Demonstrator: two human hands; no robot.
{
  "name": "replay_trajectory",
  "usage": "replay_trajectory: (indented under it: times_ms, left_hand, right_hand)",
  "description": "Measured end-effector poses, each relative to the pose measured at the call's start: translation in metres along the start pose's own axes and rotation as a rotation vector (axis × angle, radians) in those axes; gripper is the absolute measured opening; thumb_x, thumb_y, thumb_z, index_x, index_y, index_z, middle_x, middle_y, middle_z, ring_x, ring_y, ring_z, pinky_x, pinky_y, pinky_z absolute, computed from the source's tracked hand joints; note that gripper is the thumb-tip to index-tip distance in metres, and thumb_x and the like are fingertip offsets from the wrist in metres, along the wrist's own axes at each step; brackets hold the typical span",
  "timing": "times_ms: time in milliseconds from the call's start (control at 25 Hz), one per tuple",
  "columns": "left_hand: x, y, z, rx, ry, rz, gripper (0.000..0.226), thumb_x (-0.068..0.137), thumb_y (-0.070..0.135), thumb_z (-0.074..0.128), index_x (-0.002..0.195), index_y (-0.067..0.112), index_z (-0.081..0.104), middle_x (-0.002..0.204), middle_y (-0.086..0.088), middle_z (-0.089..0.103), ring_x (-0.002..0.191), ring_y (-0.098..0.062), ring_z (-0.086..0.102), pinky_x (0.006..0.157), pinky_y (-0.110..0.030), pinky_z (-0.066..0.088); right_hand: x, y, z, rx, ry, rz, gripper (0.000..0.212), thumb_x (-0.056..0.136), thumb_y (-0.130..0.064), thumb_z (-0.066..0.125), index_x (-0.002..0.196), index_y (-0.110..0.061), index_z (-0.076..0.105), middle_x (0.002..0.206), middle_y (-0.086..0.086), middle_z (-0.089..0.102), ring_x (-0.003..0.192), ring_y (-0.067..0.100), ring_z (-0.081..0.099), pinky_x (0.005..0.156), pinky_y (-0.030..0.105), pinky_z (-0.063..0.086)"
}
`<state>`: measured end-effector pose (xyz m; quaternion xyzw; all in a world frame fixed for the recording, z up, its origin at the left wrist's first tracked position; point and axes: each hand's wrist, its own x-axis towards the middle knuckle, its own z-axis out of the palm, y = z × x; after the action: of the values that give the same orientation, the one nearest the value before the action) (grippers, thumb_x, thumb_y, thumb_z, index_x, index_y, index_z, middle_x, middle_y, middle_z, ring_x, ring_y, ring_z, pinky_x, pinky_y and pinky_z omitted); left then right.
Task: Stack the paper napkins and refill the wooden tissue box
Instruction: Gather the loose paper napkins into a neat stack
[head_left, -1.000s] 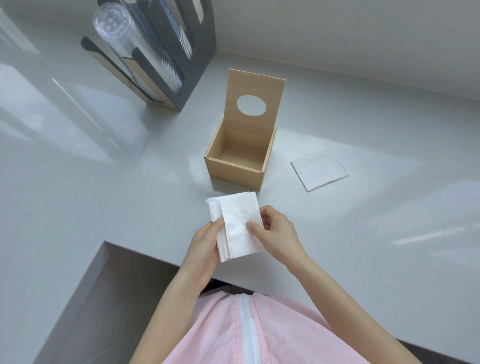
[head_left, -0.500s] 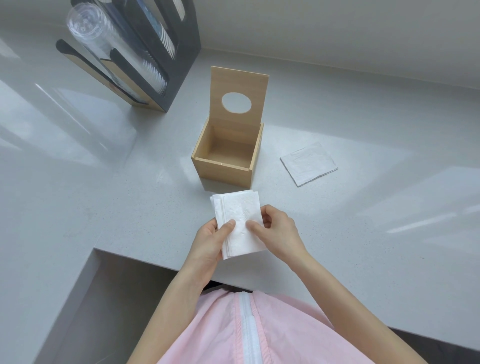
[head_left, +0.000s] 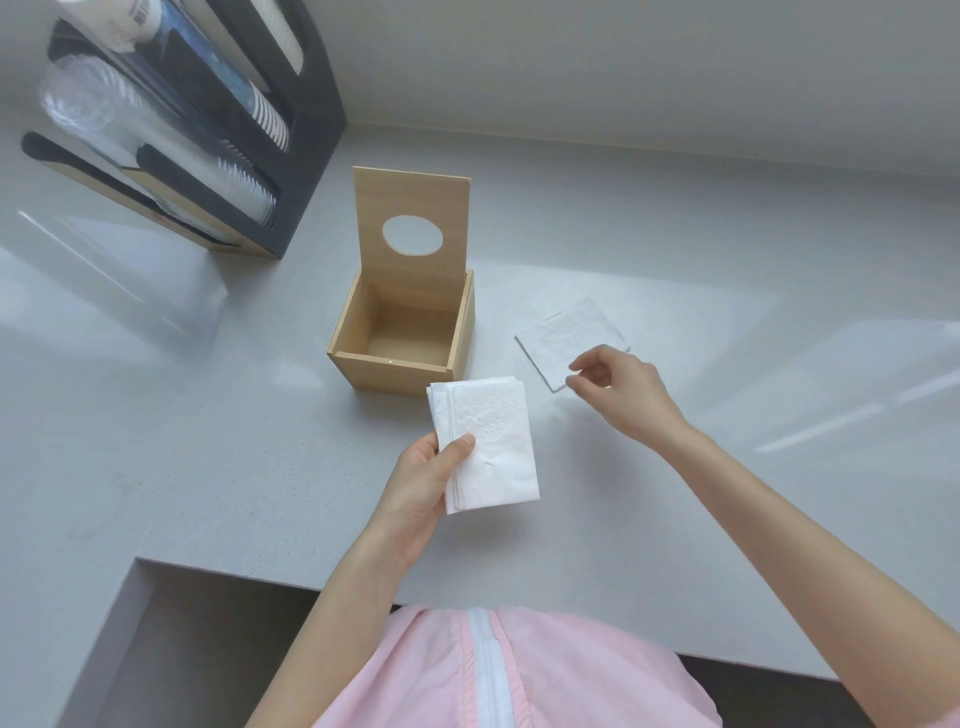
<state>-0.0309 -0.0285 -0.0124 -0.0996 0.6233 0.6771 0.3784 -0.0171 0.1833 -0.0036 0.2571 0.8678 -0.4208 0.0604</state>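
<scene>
Napkin stack (head_left: 483, 447) sits in my left hand (head_left: 423, 480), thumb clamped across the front face, fingers behind; it hangs over the counter (head_left: 208, 441) just in front of the wooden tissue box (head_left: 402, 332). My right hand (head_left: 621, 387) is out to the right of the stack, holding nothing, thumb and forefinger a little apart at the near corner of the last loose napkin (head_left: 569, 338); can't tell if they touch it yet.

Step in hand, as I read it: pick up that single napkin and add it to the stack. Doing it well: pinch only the corner, lift rather than drag so the thin sheet doesn't crumple, lay it square on top and let my left thumb take it. The stack edges look fanned at the left side, so I'd tap them flush before loading.

Box is beyond my left hand, lid (head_left: 410, 234) standing upright, inside bare. Cup dispenser (head_left: 218, 130) sits far back to the left.
</scene>
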Motion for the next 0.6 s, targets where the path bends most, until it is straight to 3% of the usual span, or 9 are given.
replay_trajectory:
  times_ms: [160,360,480,600]
  left_hand:
    - [0.008,0.005,0.009,0.012,-0.014,-0.016,0.015,0.093,0.015,0.049,0.097,0.019,0.063,0.085,0.007,0.073,0.073,-0.008,0.069,0.065,-0.026,0.053]
    - [0.012,0.006,0.014,0.019,-0.008,-0.05,0.017,0.093,0.016,0.05,0.105,0.016,0.061,0.093,0.003,0.071,0.08,-0.011,0.067,0.07,-0.028,0.052]
    - [0.013,0.005,0.015,0.026,-0.011,-0.069,0.019,0.093,0.016,0.05,0.108,0.014,0.061,0.096,0.001,0.071,0.083,-0.014,0.067,0.072,-0.03,0.052]
    - [0.015,0.004,0.014,0.024,-0.002,-0.085,0.019,0.093,0.016,0.05,0.108,0.014,0.061,0.097,0.0,0.07,0.085,-0.016,0.066,0.075,-0.031,0.051]
  right_hand:
    - [0.04,0.015,-0.018,-0.283,0.071,-0.052,0.033,0.089,-0.019,0.055,0.12,-0.011,0.053,0.122,0.008,0.056,0.11,0.024,0.055,0.091,0.037,0.046]
    - [0.073,0.0,-0.027,-0.663,-0.108,-0.27,0.051,0.091,-0.011,0.051,0.14,-0.015,0.036,0.146,0.002,0.036,0.13,0.024,0.04,0.097,0.037,0.039]
    - [0.085,-0.008,-0.026,-0.8,-0.282,-0.261,0.059,0.085,-0.012,0.059,0.139,-0.013,0.036,0.149,0.002,0.033,0.129,0.027,0.041,0.1,0.036,0.04]
    - [0.09,-0.011,-0.025,-0.853,-0.31,-0.234,0.059,0.082,-0.016,0.064,0.136,-0.015,0.04,0.143,0.003,0.036,0.122,0.027,0.045,0.092,0.035,0.042]
